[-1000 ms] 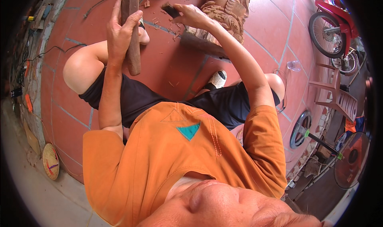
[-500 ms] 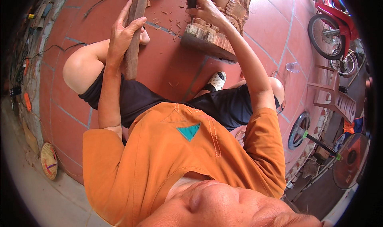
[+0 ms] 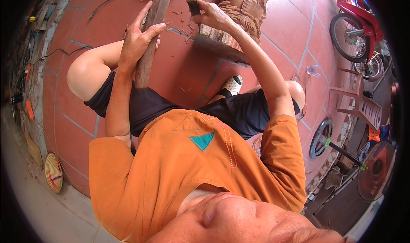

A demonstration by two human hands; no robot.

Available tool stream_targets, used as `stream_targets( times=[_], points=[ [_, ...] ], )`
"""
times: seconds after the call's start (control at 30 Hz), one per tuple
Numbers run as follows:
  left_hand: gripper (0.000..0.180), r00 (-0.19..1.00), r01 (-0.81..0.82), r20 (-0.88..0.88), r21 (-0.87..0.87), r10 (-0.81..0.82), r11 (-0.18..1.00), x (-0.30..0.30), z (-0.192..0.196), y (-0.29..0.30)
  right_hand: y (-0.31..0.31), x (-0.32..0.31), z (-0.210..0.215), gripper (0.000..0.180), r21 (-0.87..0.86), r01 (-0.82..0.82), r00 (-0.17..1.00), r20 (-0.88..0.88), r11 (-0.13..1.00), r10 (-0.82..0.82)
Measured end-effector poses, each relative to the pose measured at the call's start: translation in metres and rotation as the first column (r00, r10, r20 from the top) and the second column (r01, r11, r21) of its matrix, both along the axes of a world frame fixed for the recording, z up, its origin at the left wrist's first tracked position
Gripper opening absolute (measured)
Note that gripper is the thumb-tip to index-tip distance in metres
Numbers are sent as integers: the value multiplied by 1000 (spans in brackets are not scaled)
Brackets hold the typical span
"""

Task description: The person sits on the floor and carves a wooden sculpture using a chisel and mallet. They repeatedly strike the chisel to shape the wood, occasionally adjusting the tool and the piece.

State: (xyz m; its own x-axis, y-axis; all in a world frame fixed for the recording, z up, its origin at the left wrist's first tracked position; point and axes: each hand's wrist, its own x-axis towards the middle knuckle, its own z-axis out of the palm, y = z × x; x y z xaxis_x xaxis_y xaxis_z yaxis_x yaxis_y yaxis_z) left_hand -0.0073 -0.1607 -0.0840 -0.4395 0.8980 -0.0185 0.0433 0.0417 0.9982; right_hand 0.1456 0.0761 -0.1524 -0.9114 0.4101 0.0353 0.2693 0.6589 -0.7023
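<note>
A long brown wooden bar (image 3: 146,65) slants up from between my knees and runs out of the top of the view. My left hand (image 3: 136,42) grips it with the thumb across it and the index finger stretched along its side. My right hand (image 3: 215,19) pinches a short, dark, block-like tool (image 3: 193,6); its exact kind is unclear. That tool stands just right of the bar, apart from it. Behind my right hand is a carved wooden figure (image 3: 245,8) on a rough block base, partly hidden by my forearm.
Wood shavings (image 3: 184,29) lie on the red tiled floor (image 3: 188,72) between the bar and the carving. A black cable (image 3: 112,3) curves at the top left. To the right stand a red motorbike (image 3: 363,25), a pink plastic chair (image 3: 358,98) and a fan (image 3: 376,170).
My left hand and the wooden bar have shifted slightly right, the bar leaning more. My right hand has moved left with the dark tool, which now tilts and sits closer to the bar.
</note>
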Motion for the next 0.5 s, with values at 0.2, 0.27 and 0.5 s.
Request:
stream_targets(
  times=[0.2,0.27,0.5],
  points=[
    [75,1000,-1,-21,7,1,1000,1,-1,0,-2,0,-3,45,16,4,997,-71,1000,-3],
    [74,1000,2,-19,11,-1,1000,1,-1,0,-2,0,-5,46,8,-8,993,-120,1000,9],
    [72,1000,-11,6,59,10,998,5,3,0,-8,0,-1,49,50,-26,999,-39,998,28]
  ],
)
